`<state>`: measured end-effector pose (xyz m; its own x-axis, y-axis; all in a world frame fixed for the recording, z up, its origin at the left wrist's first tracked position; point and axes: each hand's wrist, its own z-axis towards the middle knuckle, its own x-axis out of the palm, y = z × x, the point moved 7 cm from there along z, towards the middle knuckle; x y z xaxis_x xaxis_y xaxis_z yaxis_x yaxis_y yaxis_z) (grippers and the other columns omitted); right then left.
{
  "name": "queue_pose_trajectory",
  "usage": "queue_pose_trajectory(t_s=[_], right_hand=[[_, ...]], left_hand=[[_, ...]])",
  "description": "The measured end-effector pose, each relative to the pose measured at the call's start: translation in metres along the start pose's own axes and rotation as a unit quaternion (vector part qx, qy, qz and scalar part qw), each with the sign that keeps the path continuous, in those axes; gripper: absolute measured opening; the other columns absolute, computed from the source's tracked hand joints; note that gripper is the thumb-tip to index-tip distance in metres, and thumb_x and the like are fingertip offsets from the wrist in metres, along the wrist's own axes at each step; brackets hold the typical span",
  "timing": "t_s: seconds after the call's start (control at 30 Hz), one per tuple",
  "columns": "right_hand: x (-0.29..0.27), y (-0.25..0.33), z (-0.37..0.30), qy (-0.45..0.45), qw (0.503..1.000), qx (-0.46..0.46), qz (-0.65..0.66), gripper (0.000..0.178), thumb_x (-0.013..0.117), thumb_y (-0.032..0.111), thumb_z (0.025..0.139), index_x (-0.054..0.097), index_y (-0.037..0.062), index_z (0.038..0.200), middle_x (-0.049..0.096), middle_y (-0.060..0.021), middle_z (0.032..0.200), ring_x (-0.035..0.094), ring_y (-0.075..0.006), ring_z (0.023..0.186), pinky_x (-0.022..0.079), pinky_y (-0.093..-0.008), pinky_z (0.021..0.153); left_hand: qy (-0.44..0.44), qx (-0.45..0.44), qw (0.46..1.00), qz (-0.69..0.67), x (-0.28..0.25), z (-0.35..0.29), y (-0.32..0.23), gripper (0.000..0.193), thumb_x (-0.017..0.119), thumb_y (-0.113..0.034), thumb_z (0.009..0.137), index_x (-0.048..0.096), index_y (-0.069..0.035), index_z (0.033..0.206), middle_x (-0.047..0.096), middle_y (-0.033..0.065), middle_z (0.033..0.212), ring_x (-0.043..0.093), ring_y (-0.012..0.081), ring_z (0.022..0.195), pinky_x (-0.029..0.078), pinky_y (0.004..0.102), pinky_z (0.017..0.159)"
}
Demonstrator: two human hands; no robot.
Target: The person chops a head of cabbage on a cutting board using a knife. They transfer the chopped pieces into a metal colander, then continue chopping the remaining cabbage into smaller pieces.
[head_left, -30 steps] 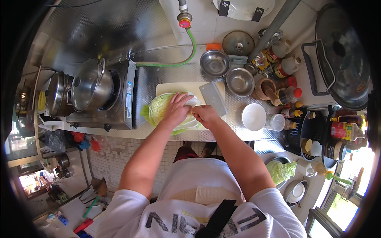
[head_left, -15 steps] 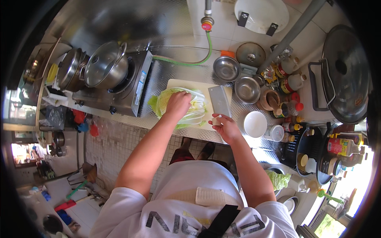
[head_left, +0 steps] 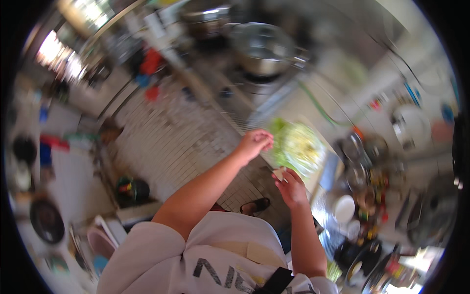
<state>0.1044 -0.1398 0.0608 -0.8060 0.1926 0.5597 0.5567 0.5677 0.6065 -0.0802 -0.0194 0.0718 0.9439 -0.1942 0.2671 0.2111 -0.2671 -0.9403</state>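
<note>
My right hand pinches a small whitish chunk, perhaps a piece of cabbage core, just off the counter's front edge. My left hand is raised left of the cabbage, over the floor, with its fingers curled together; whether anything is in them is hidden. Chopped napa cabbage, pale yellow inside with green leaves, lies heaped on the cream cutting board. On the board's right side rests a cleaver, its broad blade flat. Neither hand touches the cabbage or the cleaver.
A lidded steel pot sits on the gas stove beyond my left hand. Right of the board stand a white bowl, blurred steel bowls and several bottles. Tiled floor stretches to the left.
The view has swung left, blurring the surroundings. My left hand has come off the cabbage and out past the counter's edge. My right hand still holds the whitish chunk, now farther from the cleaver.
</note>
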Motion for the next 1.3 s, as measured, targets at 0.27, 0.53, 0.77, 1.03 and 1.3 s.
queue_pose_trajectory(t_s=[0.27,0.53,0.77,1.03,1.3], right_hand=[[0.249,-0.191,0.04,0.195,0.928,0.184,-0.26,0.032,0.06,0.018,0.102,0.059,0.0006,0.13,0.069,-0.0095,0.116,0.068,-0.0193,0.104,0.054,-0.0314,0.086],[0.535,-0.436,-0.006,0.351,0.797,0.274,-0.409,0.048,0.054,0.032,0.107,0.056,-0.0064,0.135,0.068,-0.0154,0.125,0.069,-0.0214,0.103,0.054,-0.0316,0.079],[0.456,-0.452,0.049,0.397,0.66,0.201,-0.605,0.045,0.06,0.033,0.102,0.061,0.0017,0.134,0.071,-0.0089,0.111,0.07,-0.0158,0.09,0.056,-0.0313,0.071],[0.178,-0.196,0.114,-0.039,0.849,0.085,-0.52,0.03,0.062,0.029,0.099,0.069,0.0044,0.113,0.073,-0.0052,0.098,0.071,-0.016,0.085,0.055,-0.0293,0.068],[-0.013,-0.081,-0.016,-0.284,0.947,-0.046,-0.142,0.026,0.06,0.026,0.101,0.065,0.0038,0.114,0.072,-0.0067,0.099,0.071,-0.0186,0.09,0.055,-0.0308,0.075]], left_hand=[[-0.302,-0.197,0.931,0.049,-0.281,-0.284,0.109,0.019,0.067,-0.022,0.094,0.069,-0.003,0.092,0.07,0.004,0.08,0.063,0.0126,0.072,0.051,0.0288,0.066],[-0.462,-0.115,0.877,-0.07,-0.378,-0.436,0.144,0.021,0.068,-0.022,0.089,0.071,-0.001,0.092,0.071,0.0065,0.077,0.066,0.0162,0.071,0.053,0.035,0.067],[-0.472,-0.181,0.863,-0.016,-0.42,-0.448,0.156,0.019,0.069,-0.021,0.09,0.072,-0.002,0.095,0.071,0.0076,0.079,0.067,0.0166,0.073,0.054,0.0341,0.072],[-0.231,-0.221,0.947,0.019,-0.387,-0.294,0.089,0.016,0.065,-0.015,0.098,0.069,-0.001,0.105,0.072,0.0057,0.089,0.068,0.0144,0.077,0.053,0.0279,0.068],[0.026,-0.183,0.956,0.228,-0.212,-0.086,0.033,0.017,0.067,-0.021,0.1,0.067,-0.006,0.109,0.072,0.002,0.095,0.066,0.0098,0.084,0.049,0.0248,0.07]])
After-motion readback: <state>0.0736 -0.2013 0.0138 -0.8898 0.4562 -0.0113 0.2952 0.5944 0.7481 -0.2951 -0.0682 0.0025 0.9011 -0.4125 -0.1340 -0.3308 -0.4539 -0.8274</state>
